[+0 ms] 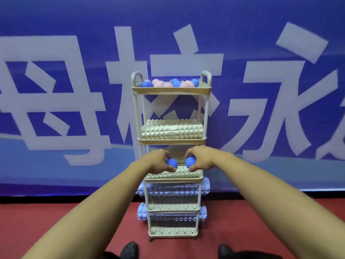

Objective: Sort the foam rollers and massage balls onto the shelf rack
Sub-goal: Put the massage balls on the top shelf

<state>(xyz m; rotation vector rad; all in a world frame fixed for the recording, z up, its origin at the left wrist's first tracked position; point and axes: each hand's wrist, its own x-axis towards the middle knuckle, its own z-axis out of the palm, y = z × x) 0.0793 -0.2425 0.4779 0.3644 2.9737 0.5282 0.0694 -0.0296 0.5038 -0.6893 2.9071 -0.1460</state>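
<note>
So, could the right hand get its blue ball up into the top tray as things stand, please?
Probably yes: the right hand holds its blue ball in front of the rack, and the top tray is open above, though already crowded with balls.

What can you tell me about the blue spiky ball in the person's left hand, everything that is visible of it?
The blue spiky ball is small and round, covered all over in short blunt nubs, and looks like soft rubber or plastic. The left hand pinches it, fingers curled over its top and the thumb under it, so its left part is hidden. It is held in the air in front of the rack's third tier, just above a cream foam roller. It does not touch the second blue ball beside it.
</note>
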